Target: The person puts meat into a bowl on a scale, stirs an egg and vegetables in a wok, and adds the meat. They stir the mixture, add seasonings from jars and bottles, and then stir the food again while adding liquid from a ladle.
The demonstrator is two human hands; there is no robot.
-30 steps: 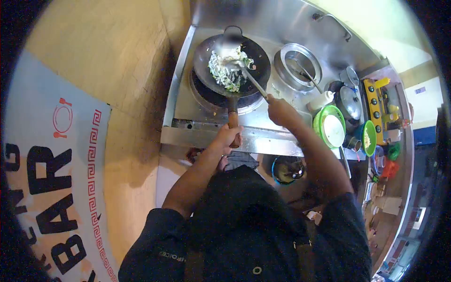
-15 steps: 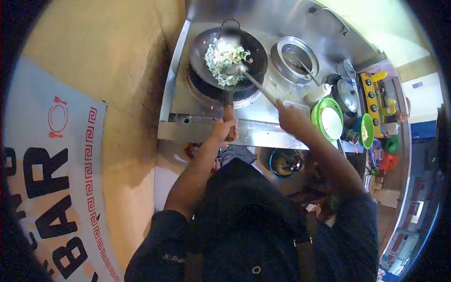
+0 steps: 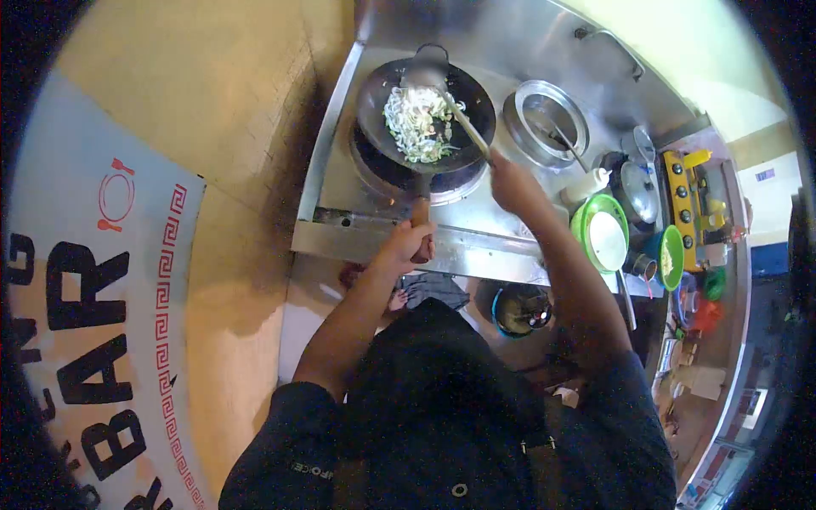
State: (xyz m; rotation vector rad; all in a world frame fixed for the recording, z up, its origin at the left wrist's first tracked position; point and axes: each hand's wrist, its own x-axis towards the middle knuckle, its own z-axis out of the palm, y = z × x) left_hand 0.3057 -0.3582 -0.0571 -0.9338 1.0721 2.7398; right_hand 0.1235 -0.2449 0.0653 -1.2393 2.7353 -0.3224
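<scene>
A dark wok sits over the burner, tilted a little. Pale noodles with bits of green lie in its middle. Around the wok's wooden handle my left hand is closed. My right hand grips the long handle of a wok ladle. The ladle's shaft reaches across the wok's right side, and its head is at the noodles, too blurred to make out.
Right of the wok stands a round metal pot with a utensil inside. Farther right are a white squeeze bottle, a green basket, a lidded pan and a yellow stove. A wall rises on the left.
My right hand has moved up and closer to the wok, taking the ladle deeper across it. The noodles have shifted in the wok. My left hand keeps its hold on the handle.
</scene>
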